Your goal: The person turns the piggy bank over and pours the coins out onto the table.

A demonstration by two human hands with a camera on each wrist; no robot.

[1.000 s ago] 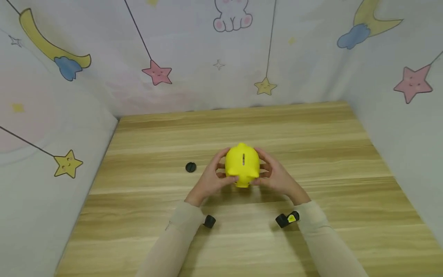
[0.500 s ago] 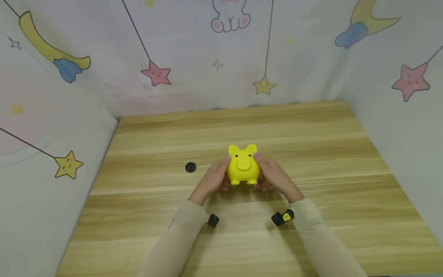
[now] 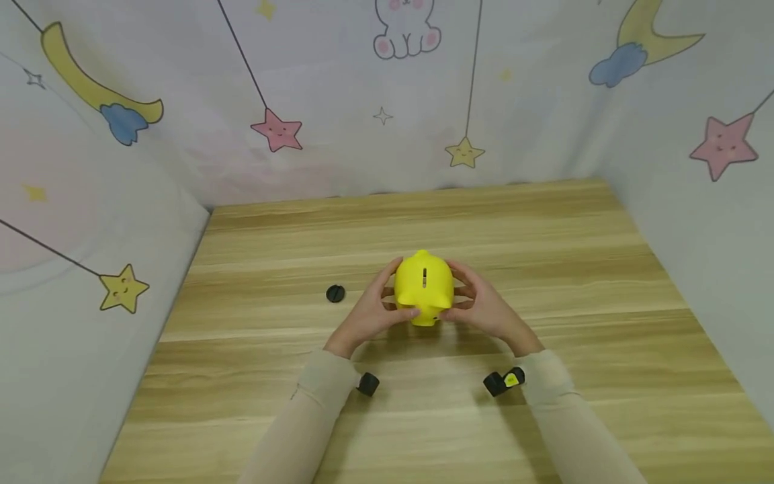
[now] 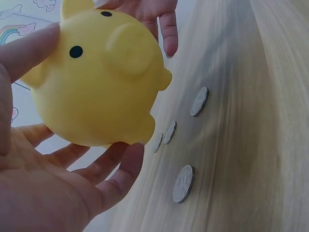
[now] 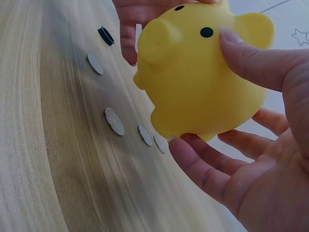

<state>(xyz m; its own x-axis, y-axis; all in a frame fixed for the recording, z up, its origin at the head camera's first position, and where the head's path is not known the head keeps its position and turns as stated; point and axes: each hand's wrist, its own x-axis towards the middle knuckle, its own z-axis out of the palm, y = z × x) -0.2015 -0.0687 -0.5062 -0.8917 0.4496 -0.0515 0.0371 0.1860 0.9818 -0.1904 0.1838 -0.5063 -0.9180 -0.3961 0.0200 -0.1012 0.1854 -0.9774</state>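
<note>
A yellow piggy bank (image 3: 410, 282) is held between both hands at the middle of the table, its slotted back turned up and its snout toward the person. The left hand (image 3: 370, 312) grips one side, thumb by the face and fingers spread around and beneath the body. On the other side the right hand (image 3: 491, 312) holds it the same way. Several silver coins lie on the wood below the bank; both wrist views show them, one coin (image 4: 183, 183) being near the left fingers and another coin (image 5: 114, 121) near the right. From the head these coins are hidden.
A round black plug (image 3: 335, 293) lies on the wooden table (image 3: 272, 403) to the left of the left hand. Cloth walls with printed stars and moons enclose the table at the back and sides. Small black devices (image 3: 367, 384) sit at both wrists.
Half a second ago the bank was tipped back with its face and feet toward the head camera. Now it is tilted forward again, slot upward, as one second ago. Both hands kept their hold.
</note>
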